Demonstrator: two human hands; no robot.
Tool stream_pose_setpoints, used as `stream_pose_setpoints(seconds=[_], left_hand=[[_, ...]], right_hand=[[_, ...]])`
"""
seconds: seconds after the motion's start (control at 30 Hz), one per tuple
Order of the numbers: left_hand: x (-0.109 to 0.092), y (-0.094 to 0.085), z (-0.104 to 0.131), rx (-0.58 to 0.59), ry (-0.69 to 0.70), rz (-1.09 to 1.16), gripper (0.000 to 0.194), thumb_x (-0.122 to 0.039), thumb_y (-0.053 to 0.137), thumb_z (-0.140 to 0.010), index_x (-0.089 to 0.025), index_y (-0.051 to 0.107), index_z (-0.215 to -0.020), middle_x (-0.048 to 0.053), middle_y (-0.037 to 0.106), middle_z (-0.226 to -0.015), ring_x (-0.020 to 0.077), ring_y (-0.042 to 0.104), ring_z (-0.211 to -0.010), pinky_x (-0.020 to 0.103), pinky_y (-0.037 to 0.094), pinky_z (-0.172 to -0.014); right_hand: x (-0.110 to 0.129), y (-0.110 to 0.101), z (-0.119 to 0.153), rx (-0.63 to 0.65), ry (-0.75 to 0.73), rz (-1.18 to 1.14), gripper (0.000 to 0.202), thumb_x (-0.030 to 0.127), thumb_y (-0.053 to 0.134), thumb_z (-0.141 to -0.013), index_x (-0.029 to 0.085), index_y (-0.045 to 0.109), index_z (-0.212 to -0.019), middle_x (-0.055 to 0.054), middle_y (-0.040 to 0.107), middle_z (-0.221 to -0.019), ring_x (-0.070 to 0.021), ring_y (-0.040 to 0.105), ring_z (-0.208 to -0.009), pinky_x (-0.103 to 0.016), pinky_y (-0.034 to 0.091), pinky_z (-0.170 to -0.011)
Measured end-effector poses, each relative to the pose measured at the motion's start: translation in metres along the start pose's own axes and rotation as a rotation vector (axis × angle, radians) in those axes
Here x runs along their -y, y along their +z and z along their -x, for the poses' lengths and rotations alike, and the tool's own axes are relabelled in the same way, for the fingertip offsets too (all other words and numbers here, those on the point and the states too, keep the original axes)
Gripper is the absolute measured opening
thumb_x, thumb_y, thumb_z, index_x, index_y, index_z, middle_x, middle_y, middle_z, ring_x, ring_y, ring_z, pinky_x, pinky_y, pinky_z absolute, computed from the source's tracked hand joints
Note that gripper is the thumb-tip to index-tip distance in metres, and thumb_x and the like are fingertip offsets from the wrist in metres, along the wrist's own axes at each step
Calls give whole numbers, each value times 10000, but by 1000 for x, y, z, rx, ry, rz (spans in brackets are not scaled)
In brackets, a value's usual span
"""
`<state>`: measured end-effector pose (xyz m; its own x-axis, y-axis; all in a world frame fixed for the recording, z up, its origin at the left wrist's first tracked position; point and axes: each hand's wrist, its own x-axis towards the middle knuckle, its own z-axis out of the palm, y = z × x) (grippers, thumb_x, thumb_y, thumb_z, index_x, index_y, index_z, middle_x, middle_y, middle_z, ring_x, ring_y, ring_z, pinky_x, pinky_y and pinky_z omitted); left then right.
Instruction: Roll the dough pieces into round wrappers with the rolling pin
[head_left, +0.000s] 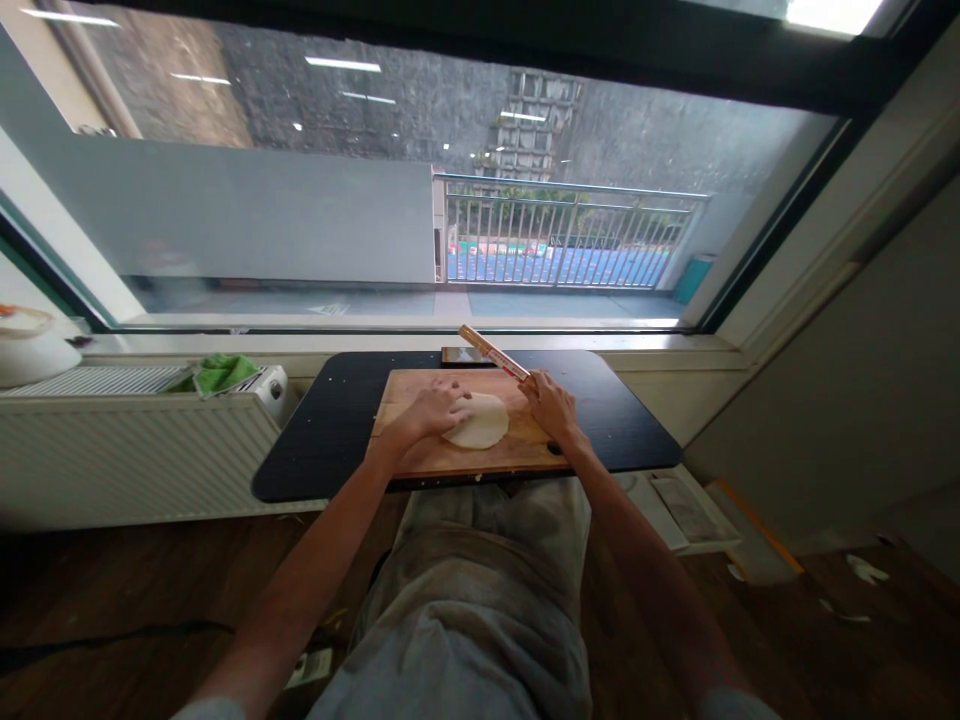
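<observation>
A flat, round sheet of pale dough (pixel 484 424) lies on a wooden cutting board (pixel 420 458). My left hand (pixel 436 406) rests at the dough's left edge, its fingers stretched over it. In my right hand (pixel 553 406), at the right side of the board, is a wooden rolling pin (pixel 491 352) with red print on it. The pin is gripped by its near end and tilts up and away to the left, apart from the dough.
The board sits on a small black table (pixel 322 440) over my lap. A phone-like flat object (pixel 459 356) lies at its far edge. To the left stands a white radiator (pixel 135 450) with a green cloth (pixel 221 374) on top. A large window (pixel 300 240) rises ahead.
</observation>
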<state>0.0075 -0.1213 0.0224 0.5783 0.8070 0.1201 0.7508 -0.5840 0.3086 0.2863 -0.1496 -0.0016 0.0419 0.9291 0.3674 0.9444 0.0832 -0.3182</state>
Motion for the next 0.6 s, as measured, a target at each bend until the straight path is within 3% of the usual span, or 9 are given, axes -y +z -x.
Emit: stream_pose_setpoints(seconds=[0.07,0.2,0.27,0.33,0.4,0.43,0.53,0.6], left_hand=[[4,15,8,10,-33,-21,428,-438,532,-1082,-282,719,-1433,98,633,-1612,297,551,-1504,454,369,-1303],[14,30,24,14,26,9,500,-346,439,-1109,-222,632,-1553,116,509,-1733,261,428,-1632,428,279,-1350],[21,24,30,23,85,73,455,-338,503,-1077,-222,704,-1468,104,590,-1669,260,493,-1588,382,334,-1315],[29,8,36,23,134,178,369,-362,551,-1052,-218,802,-1281,97,746,-1477,268,664,-1397,340,464,-1193],[34,-9,38,-70,122,270,370,-402,531,-1065,-202,835,-1132,91,838,-1220,259,759,-1134,333,557,-1028],[36,-17,37,-175,99,283,394,-411,505,-1079,-197,832,-1128,89,843,-1152,252,759,-1065,343,572,-989],[40,-29,27,-474,41,172,376,-355,484,-1080,-198,808,-1187,100,824,-1185,257,722,-1129,408,557,-1079],[43,-25,16,-460,10,94,354,-307,485,-1063,-192,810,-1146,115,813,-1210,261,722,-1173,437,550,-1130]], right_hand=[[-2,1,0,-2,-11,3,331,433,448,-1182,262,646,-1385,-85,727,-1377,-236,709,-1122,-287,457,-841],[-3,0,0,12,-54,8,356,421,482,-1169,284,634,-1460,-82,708,-1429,-233,702,-1162,-282,484,-876],[-2,-1,2,37,-87,18,354,410,506,-1159,282,654,-1454,-87,717,-1426,-240,694,-1201,-290,499,-911],[-1,-2,7,61,-145,29,346,412,523,-1153,262,689,-1416,-101,745,-1388,-256,686,-1241,-310,509,-961],[0,-2,15,74,-225,29,358,428,546,-1146,252,698,-1418,-110,761,-1365,-264,686,-1259,-334,513,-1016],[0,-3,20,73,-266,24,371,441,558,-1142,260,692,-1437,-105,764,-1362,-261,687,-1265,-344,510,-1046],[2,-7,30,114,-380,40,378,464,588,-1130,278,701,-1439,-83,771,-1340,-253,701,-1244,-351,517,-1073],[4,-11,33,142,-436,47,354,452,580,-1133,293,725,-1415,-66,780,-1316,-238,714,-1218,-340,526,-1070]])
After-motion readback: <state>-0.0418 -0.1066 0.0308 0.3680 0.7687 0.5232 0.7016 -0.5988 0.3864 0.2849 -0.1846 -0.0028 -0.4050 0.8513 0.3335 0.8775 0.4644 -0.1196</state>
